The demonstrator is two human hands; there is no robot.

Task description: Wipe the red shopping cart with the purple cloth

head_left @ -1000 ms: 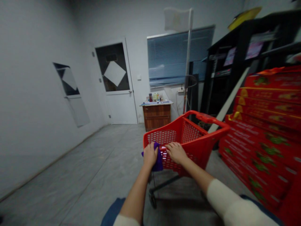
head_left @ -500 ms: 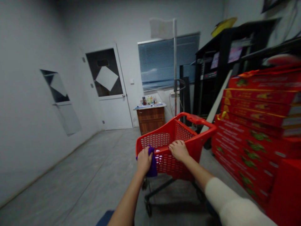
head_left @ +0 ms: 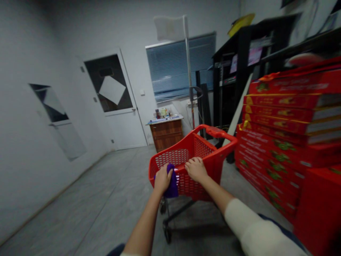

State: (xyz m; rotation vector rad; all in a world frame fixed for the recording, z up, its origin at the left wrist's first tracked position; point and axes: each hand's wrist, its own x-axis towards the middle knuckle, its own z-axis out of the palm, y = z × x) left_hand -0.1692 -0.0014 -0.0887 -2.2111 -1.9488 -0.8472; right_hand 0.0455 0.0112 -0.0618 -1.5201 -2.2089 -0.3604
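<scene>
A red plastic shopping cart (head_left: 213,167) stands in front of me on dark wheels, its handle toward the far right. My left hand (head_left: 162,179) is closed around a purple cloth (head_left: 172,183) at the cart's near left rim; the cloth hangs down over the outside of the basket. Over the near side rim, my right hand (head_left: 196,168) has its fingers curled, gripping the edge. Inside the basket, the part behind my hands is hidden.
Stacked red boxes (head_left: 277,142) line the right side, close to the cart. Behind it stand a wooden cabinet (head_left: 167,137) with small items on top and a pole with a white flag (head_left: 172,28). A white door (head_left: 124,131) is at the back left. Grey floor (head_left: 106,192) lies to the left.
The view has turned slightly right, so the room and cart sit further left. Both hands keep their places on the cart rim, and the purple cloth is still under my left hand.
</scene>
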